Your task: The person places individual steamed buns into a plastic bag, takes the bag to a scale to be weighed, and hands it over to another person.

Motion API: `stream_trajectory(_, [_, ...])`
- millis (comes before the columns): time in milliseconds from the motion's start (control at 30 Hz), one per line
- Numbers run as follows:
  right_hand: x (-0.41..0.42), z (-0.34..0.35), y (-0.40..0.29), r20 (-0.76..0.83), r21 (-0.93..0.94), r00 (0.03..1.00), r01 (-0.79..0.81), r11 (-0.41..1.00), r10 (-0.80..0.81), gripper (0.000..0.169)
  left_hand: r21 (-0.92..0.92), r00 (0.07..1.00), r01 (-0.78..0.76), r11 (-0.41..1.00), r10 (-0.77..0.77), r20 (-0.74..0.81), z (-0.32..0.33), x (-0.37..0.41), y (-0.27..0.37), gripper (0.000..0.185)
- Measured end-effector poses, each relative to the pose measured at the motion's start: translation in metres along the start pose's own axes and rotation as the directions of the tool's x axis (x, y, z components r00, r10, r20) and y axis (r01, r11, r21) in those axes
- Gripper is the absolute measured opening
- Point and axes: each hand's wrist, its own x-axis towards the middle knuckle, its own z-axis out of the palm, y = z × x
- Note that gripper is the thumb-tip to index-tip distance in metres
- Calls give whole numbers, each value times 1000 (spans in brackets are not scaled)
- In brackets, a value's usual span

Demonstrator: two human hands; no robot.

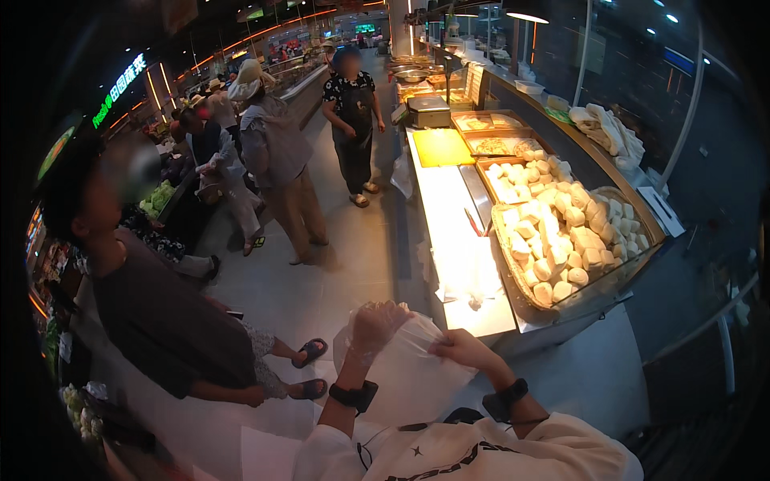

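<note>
My left hand [379,324], in a thin clear plastic glove, is raised at the lower middle and closed on the gathered edge of a translucent plastic bag [415,373]. My right hand [460,349], lower and to the right, pinches the bag's other side, so the film spans between both hands. Black bands circle both wrists. Beyond the hands stands a brightly lit counter [448,204] with a stack of white bags or sheets [472,270] on its near end. A pair of tongs [475,223] lies there. To the right, a wicker basket [511,258] holds many steamed buns [559,222].
A yellow cutting board [442,148], a scale [428,111] and trays of flatbread [490,146] sit farther along the counter. A person in dark clothes [174,312] stands close at left; another in an apron [352,120] is in the aisle. A white cloth [607,132] lies on the right ledge.
</note>
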Motion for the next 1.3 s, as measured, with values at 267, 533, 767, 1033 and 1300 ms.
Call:
stream_trajectory(267, [147,-16,28,-640,330,694,-141,933,331,39,-561,761,636,530,-550,344,106,53,-43,42])
stream_trajectory(533, [354,-50,11,-454,430,889,161,888,59,25,-781,719,625,-9,-383,580,204,155,-188,27])
stream_trajectory(767, [540,-115,9,-480,864,786,345,368,389,22,-636,509,502,-587,-394,765,360,204,-369,18])
stream_trajectory(1033, [570,-276,115,-547,597,737,676,-431,397,11,-437,488,862,-255,186,853,435,366,-464,43])
stream_trajectory(1300, [648,-286,11,-569,598,482,-313,738,666,55,-721,778,628,293,-241,580,681,541,-516,46])
